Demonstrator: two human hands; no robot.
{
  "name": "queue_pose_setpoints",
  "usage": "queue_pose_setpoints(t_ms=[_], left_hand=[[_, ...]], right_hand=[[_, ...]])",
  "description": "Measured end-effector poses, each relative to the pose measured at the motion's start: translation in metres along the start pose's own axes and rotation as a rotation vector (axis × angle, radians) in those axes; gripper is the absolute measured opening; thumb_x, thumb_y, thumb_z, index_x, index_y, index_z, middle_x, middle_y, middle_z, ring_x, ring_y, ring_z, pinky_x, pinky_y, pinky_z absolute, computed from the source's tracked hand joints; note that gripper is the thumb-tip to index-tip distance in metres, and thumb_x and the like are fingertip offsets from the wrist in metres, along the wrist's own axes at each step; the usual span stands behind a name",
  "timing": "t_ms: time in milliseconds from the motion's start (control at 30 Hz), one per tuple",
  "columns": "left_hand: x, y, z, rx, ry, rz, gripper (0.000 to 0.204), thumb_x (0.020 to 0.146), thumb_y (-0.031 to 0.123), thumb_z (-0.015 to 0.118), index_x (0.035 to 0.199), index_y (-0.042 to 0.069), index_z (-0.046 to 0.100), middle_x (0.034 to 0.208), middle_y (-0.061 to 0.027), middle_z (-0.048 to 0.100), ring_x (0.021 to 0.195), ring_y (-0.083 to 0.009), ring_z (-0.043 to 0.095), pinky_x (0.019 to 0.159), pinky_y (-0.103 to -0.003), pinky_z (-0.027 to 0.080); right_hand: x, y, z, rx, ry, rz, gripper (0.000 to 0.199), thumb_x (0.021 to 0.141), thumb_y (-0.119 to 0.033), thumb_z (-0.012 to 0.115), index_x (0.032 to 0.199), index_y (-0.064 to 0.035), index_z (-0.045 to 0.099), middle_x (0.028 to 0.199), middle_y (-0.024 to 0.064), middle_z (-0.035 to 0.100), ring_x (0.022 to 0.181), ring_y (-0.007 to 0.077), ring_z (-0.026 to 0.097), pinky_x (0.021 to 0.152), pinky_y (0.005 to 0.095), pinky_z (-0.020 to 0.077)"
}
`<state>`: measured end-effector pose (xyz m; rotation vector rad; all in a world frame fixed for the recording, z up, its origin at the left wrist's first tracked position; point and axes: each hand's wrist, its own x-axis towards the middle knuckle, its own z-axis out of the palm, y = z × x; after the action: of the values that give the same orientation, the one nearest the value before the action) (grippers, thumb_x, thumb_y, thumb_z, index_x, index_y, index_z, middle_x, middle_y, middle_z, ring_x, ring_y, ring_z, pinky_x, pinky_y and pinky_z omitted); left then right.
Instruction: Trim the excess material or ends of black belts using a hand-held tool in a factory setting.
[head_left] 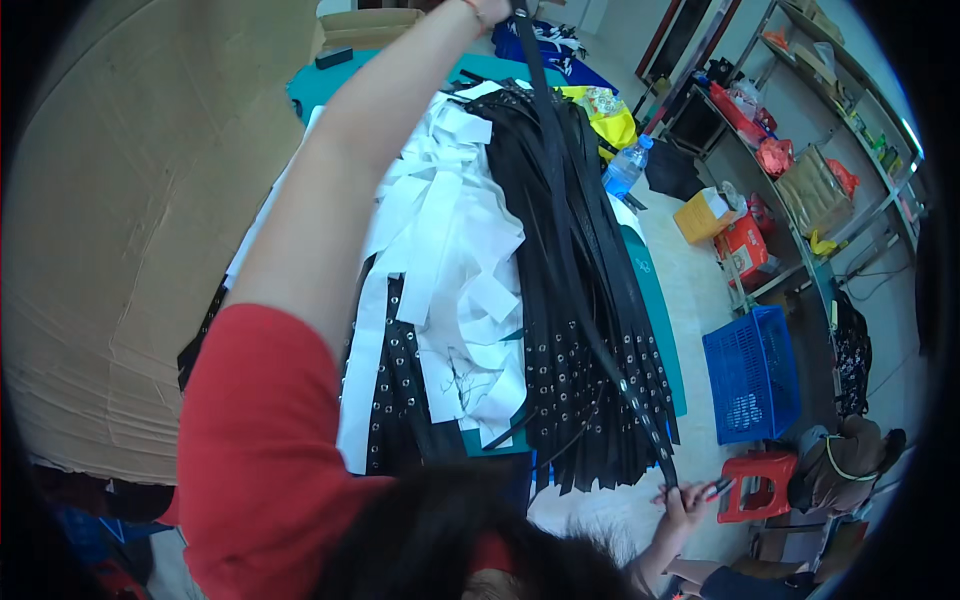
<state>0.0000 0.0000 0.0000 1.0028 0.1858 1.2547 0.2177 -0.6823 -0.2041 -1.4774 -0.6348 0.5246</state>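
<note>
A long black strap [573,270] with metal eyelets at its near end is stretched between my hands. My left hand [490,9], at the top edge and partly cut off, is closed on its far end. At the lower right my right hand [681,508] grips the eyelet end. A small dark tool with a reddish part [717,489] sticks out of that hand; its kind is too small to tell. Beneath the strap lies a thick pile of black eyelet straps [560,380]. Left of it, white paper strips [440,230] cover more eyelet straps [394,400].
A large cardboard sheet [110,250] fills the left. On the teal table cover [655,300] stand a water bottle [627,168] and a yellow bag [607,122]. Rightward are a blue basket [750,375], a red stool [757,487], boxes [708,213] and a loaded shelf [850,120].
</note>
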Motion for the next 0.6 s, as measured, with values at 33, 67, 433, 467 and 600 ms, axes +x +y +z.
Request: queue_pose_setpoints(t_ms=[33,67,433,467,600], left_hand=[[-0.015,-0.02,0.014,0.131,0.083,0.007,0.049,0.088,0.046,0.04,0.105,0.001,0.051,0.1,-0.0157,0.059,0.098,-0.0284,0.055,0.08,-0.043,0.047],[-0.022,-0.028,0.012,0.271,0.178,0.022,0.036,0.093,0.03,0.041,0.101,-0.003,0.052,0.091,-0.0169,0.061,0.083,-0.0287,0.062,0.069,-0.038,0.053],[-0.45,0.025,-0.128,2.123,-0.056,-0.112,0.037,0.065,0.009,0.068,0.096,-0.005,0.054,0.1,-0.0194,0.049,0.096,-0.0335,0.048,0.079,-0.04,0.042],[-0.484,0.05,-0.134,2.17,0.102,-0.291,0.037,0.065,0.012,0.069,0.095,-0.005,0.054,0.099,-0.0187,0.049,0.094,-0.0328,0.048,0.078,-0.039,0.043],[-0.576,0.086,-0.194,2.028,0.356,-0.328,0.042,0.067,0.02,0.074,0.098,-0.001,0.055,0.103,-0.0154,0.05,0.098,-0.0319,0.047,0.084,-0.037,0.041]], right_hand=[[0.015,-0.01,0.018,-0.006,0.021,0.003,0.029,0.076,0.009,0.054,0.074,-0.009,0.032,0.075,0.0156,0.055,0.063,0.0196,0.06,0.059,0.0276,0.0529],[0.03,-0.005,0.034,0.006,-0.004,-0.048,0.028,0.077,0.01,0.053,0.074,-0.0082,0.033,0.076,0.0133,0.054,0.063,0.0171,0.059,0.058,0.0275,0.0519],[-0.012,0.047,0.121,-0.713,0.165,-0.293,0.012,0.087,-0.005,0.054,0.09,0.0061,0.055,0.086,0.0087,0.06,0.072,0.0105,0.052,0.068,0.023,0.0432],[-0.018,0.042,0.129,-0.698,0.25,-0.337,0.017,0.089,-0.007,0.052,0.095,0.0078,0.057,0.09,0.0091,0.061,0.075,0.0108,0.052,0.07,0.0235,0.0425],[-0.046,0.018,0.216,-0.476,0.25,-0.543,0.018,0.09,-0.008,0.051,0.095,0.0078,0.057,0.091,0.01,0.062,0.08,0.0122,0.055,0.072,0.0211,0.0425]])
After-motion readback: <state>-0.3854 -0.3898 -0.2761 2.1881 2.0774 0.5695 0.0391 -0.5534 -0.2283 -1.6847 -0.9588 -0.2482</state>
